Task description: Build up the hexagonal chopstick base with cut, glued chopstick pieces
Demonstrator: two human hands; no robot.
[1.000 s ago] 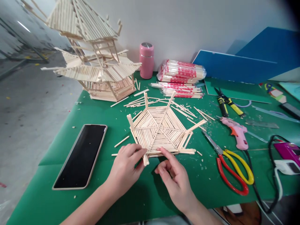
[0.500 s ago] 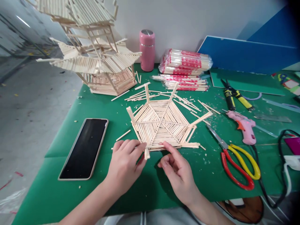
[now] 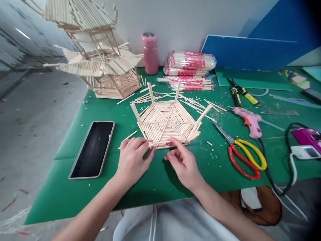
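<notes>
A hexagonal base of thin wooden sticks [image 3: 167, 117] lies on the green table, with stick posts rising at its corners. At the near left corner, the thumb and fingers of my left hand [image 3: 134, 155] close round a short wooden post [image 3: 151, 144], whose end pokes out between them. My right hand [image 3: 184, 162] rests its outstretched index fingertip on the base's near edge. Its thumb stands apart from that edge and the other fingers are curled, with nothing seen in them. Loose cut sticks [image 3: 142, 98] lie behind the base.
A phone [image 3: 92, 149] lies at left, a tiered stick pagoda [image 3: 107, 67] behind it. Along the back stand a pink bottle [image 3: 150, 55] and wrapped chopsticks [image 3: 189, 63]. To the right are scissors [image 3: 242, 154], a pink glue gun [image 3: 250, 122] with its cord, and cutters [image 3: 242, 93].
The view has shifted, so the tabletop things sit further left and higher. The near left post now leans inward in my left hand's grip. My right fingertip stays at the near edge.
</notes>
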